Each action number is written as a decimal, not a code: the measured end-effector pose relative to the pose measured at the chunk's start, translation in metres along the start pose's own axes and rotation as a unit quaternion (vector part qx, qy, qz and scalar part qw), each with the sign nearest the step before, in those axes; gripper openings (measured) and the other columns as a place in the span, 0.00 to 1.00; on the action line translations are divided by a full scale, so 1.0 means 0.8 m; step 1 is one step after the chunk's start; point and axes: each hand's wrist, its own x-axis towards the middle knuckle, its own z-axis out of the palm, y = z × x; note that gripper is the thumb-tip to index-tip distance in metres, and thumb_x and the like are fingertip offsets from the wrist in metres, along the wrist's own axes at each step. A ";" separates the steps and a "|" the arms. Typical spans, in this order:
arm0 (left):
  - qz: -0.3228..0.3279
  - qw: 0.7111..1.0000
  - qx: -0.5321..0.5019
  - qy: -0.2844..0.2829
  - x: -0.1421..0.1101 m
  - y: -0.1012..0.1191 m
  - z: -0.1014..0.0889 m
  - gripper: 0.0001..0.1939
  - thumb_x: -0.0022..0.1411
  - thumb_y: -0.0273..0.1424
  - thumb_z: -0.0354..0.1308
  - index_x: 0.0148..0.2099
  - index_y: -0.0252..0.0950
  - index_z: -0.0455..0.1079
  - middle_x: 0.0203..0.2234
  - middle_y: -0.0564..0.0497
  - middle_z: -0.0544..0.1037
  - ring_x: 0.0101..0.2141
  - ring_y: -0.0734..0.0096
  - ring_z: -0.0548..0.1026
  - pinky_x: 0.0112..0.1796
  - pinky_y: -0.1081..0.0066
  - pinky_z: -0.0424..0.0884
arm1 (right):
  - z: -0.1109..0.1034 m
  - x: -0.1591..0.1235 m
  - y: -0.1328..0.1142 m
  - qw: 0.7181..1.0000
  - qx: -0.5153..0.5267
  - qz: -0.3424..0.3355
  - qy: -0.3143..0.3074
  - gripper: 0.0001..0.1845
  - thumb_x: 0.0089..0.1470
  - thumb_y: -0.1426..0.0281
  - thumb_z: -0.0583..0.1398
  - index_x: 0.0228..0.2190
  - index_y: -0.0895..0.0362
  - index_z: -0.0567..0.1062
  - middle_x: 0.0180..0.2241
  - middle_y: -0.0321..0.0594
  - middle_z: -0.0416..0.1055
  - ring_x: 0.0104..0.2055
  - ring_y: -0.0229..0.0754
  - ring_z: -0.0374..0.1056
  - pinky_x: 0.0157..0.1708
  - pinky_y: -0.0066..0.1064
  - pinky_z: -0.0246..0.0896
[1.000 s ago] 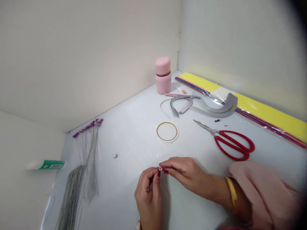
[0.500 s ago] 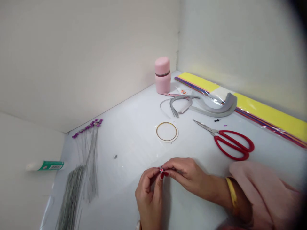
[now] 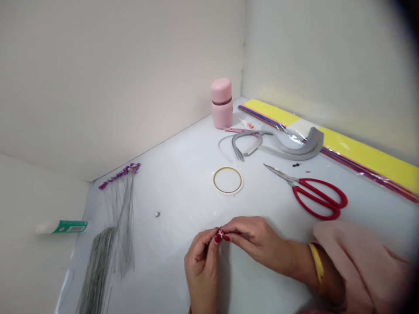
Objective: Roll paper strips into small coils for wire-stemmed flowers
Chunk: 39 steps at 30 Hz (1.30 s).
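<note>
Pink jar stands apart; grips of left hand and right hand clamp a red bead.

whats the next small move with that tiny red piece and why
Probably tighten the pinch on the tiny red-and-white piece: it is small and held only between the fingertips of the left hand and right hand, so it could slip.

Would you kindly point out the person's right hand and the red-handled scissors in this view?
Right hand (image 3: 252, 233), head view, on the back of the hand.
Red-handled scissors (image 3: 297, 188), head view, on the red handle near the pivot.
</note>
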 end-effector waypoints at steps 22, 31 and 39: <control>0.130 0.987 0.090 0.012 -0.008 0.000 -0.001 0.07 0.57 0.26 0.52 0.36 0.38 0.71 0.31 0.50 0.77 0.33 0.72 0.74 0.36 0.74 0.69 | 0.000 -0.004 0.000 0.999 0.029 0.010 -0.011 0.07 0.53 0.72 0.54 0.33 0.58 0.73 0.28 0.37 0.74 0.30 0.33 0.68 0.31 0.22 0.62; -0.055 0.992 -0.109 -0.017 0.001 0.000 0.005 0.08 0.53 0.31 0.58 0.37 0.36 0.72 0.33 0.49 0.78 0.34 0.69 0.75 0.37 0.71 0.70 | 0.002 -0.004 0.003 1.000 0.000 -0.004 -0.001 0.09 0.55 0.72 0.53 0.34 0.57 0.72 0.30 0.38 0.73 0.31 0.35 0.68 0.33 0.24 0.62; -0.065 0.988 -0.143 -0.001 0.001 0.001 0.006 0.08 0.49 0.29 0.61 0.34 0.33 0.72 0.29 0.48 0.79 0.32 0.70 0.75 0.36 0.71 0.71 | 0.005 -0.002 -0.004 0.993 0.099 0.066 -0.021 0.09 0.53 0.70 0.55 0.34 0.59 0.73 0.29 0.39 0.73 0.30 0.35 0.68 0.31 0.25 0.63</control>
